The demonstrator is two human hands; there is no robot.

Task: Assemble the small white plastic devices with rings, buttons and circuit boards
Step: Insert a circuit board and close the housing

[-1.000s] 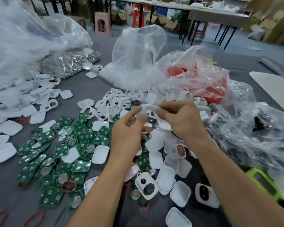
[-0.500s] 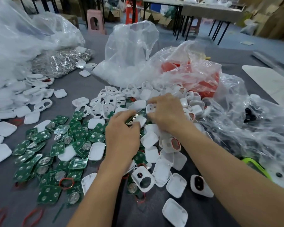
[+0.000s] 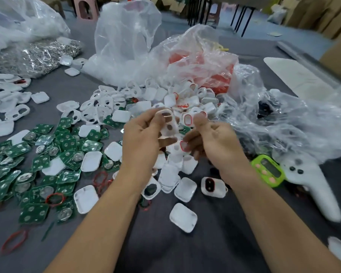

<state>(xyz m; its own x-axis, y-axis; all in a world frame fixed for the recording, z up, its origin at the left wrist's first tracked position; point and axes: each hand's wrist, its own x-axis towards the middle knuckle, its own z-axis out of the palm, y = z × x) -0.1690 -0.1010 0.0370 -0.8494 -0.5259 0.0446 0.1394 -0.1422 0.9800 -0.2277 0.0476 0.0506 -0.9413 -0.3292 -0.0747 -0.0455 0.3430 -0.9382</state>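
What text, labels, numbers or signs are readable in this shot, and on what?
None can be read.
On the green circuit boards: any print is too small and blurred.
On the lime-green timer: screen dark, no digits legible.
A red marking on a white part in the pile: blurred, unreadable.
On the white shell held by the left hand and the red-rimmed piece pinched by the right hand: no print visible.

Assembly workshop: heaped circuit boards [image 3: 37, 154], bagged parts [image 3: 124, 46], stacked cartons [image 3: 311, 14].
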